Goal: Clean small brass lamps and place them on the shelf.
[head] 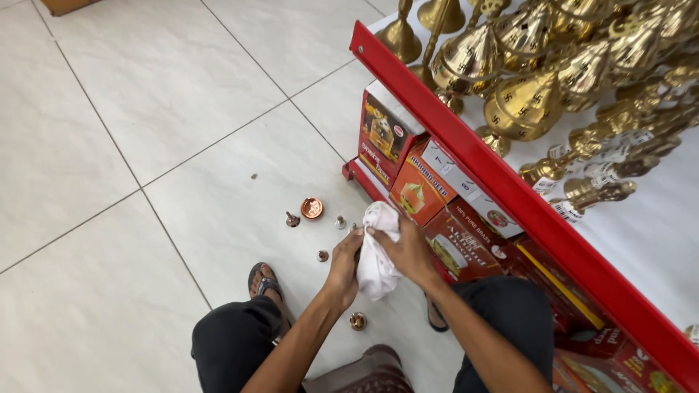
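Both hands, left hand (346, 268) and right hand (405, 251), grip white cloth (376, 255) within fingers.

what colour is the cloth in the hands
White. The cloth is bunched between the left hand and right hand, clearest in the head view.

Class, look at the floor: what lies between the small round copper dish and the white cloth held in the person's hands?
In the head view, a small silver-coloured metal piece stands on the tile between the copper dish and the white cloth; otherwise that stretch is bare floor.
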